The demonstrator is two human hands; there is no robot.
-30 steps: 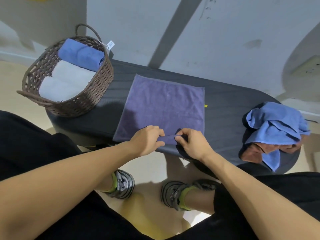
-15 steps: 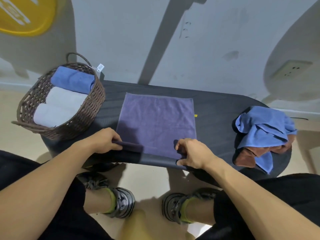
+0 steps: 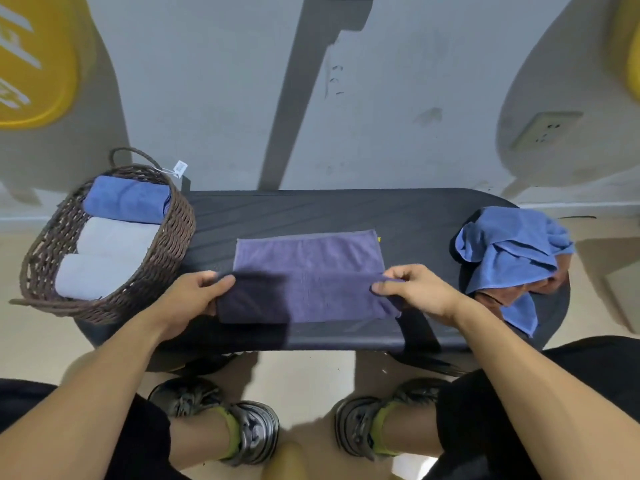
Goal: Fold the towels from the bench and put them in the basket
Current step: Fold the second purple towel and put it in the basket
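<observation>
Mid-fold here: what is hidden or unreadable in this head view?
- Brown crumpled towel: mostly covered by the crumpled blue towel; how many lie in that pile is unclear.
- White tag on the woven brown basket: print too small.
- Left hand and right hand: fingertips tucked under the purple towel.
- Dark bench: legs hidden.
</observation>
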